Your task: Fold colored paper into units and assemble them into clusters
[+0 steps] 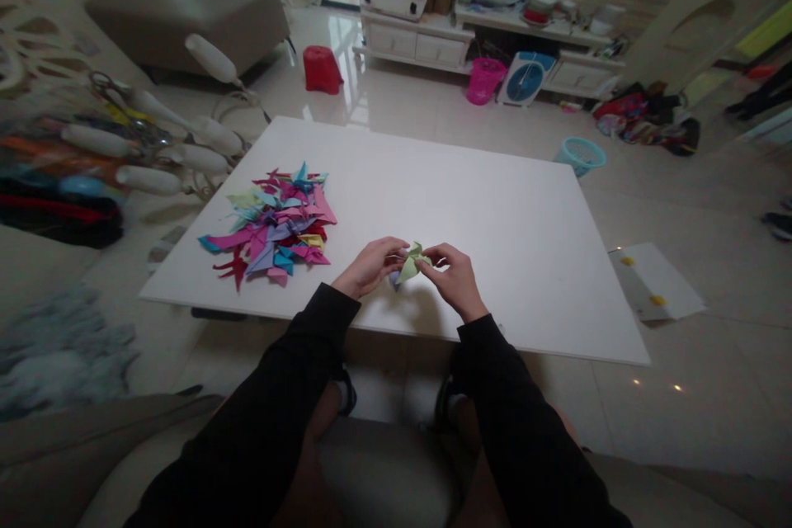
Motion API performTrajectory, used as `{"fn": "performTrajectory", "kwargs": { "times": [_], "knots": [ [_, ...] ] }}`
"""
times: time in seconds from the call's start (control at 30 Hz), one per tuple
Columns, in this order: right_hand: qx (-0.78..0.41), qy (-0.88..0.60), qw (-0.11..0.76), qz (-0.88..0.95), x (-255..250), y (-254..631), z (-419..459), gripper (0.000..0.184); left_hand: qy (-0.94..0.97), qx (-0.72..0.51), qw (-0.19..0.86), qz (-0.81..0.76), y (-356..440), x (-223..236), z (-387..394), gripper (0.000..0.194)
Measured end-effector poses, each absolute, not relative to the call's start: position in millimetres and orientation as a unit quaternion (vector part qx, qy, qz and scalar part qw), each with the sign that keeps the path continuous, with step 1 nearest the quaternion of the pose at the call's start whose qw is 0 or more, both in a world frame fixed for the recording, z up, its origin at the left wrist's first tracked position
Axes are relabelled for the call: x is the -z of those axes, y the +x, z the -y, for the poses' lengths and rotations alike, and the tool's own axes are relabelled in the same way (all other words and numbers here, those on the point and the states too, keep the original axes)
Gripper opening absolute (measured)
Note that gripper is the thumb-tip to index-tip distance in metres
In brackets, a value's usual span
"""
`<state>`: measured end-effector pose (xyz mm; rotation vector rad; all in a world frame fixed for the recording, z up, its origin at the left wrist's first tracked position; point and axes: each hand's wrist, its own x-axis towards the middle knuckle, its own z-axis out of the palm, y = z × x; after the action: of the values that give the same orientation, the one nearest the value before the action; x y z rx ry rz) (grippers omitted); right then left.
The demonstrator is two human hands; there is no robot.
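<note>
A light green paper crane [409, 266] is held just above the white table, near its front edge. My right hand [456, 276] pinches it from the right, thumb and fingers closed on its folds. From the left, my left hand [374, 264] has its curled fingers at the crane's other side; the exact contact is partly hidden. A small lavender paper piece [394, 280] shows below the left fingertips, and I cannot tell whether it is held or lying down. To the left lies a pile of folded paper cranes [275, 227] in pink, purple, blue, red and yellow.
The white table [495, 206] spans the space before me. Beyond it stand a red stool [322, 70], a pink basket [485, 81] and a low cabinet [414, 45]. A blue basket [580, 155] is past the far right corner. A lamp-like fixture [179, 148] stands at left.
</note>
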<state>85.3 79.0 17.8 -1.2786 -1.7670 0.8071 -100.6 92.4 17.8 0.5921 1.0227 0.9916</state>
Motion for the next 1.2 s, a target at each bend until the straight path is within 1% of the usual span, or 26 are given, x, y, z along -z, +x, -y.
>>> {"fn": "performTrajectory", "kwargs": {
  "times": [0.17, 0.3, 0.43, 0.53, 0.7, 0.9, 1.03, 1.2],
  "knots": [
    [-0.343, -0.510, 0.404, 0.678, -16.2, 85.3, -79.2, 0.023, 0.275, -0.442, 0.715, -0.466, -100.4, -17.1, -93.1, 0.013],
    [-0.353, -0.519, 0.402, 0.667, -18.6, 84.7, -78.6, 0.021, 0.270, -0.445, 0.712, -0.471, -99.9, -17.3, -92.8, 0.009],
    [-0.317, -0.558, 0.388, 0.662, -15.1, 89.8, -81.6, 0.017, 0.293, -0.428, 0.691, -0.504, -102.1, -18.0, -94.5, 0.009],
    [-0.271, -0.598, 0.350, 0.668, -6.0, 97.0, -85.8, 0.012, 0.328, -0.416, 0.643, -0.553, -107.3, -19.6, -97.7, 0.010],
    [-0.213, -0.643, 0.232, 0.698, 8.4, 102.5, -88.4, 0.010, 0.380, -0.400, 0.578, -0.602, -117.9, -23.8, -101.5, 0.011],
    [-0.186, -0.656, 0.139, 0.719, 21.6, 97.6, -87.6, 0.013, 0.404, -0.385, 0.549, -0.623, -124.0, -24.6, -102.1, 0.011],
    [-0.187, -0.658, 0.108, 0.721, 30.4, 91.7, -89.0, 0.014, 0.411, -0.387, 0.545, -0.620, -126.0, -23.9, -102.5, 0.011],
    [-0.202, -0.650, 0.125, 0.721, 37.0, 84.7, -89.1, 0.011, 0.415, -0.393, 0.544, -0.614, -128.0, -26.4, -101.1, 0.013]
  ]
}}
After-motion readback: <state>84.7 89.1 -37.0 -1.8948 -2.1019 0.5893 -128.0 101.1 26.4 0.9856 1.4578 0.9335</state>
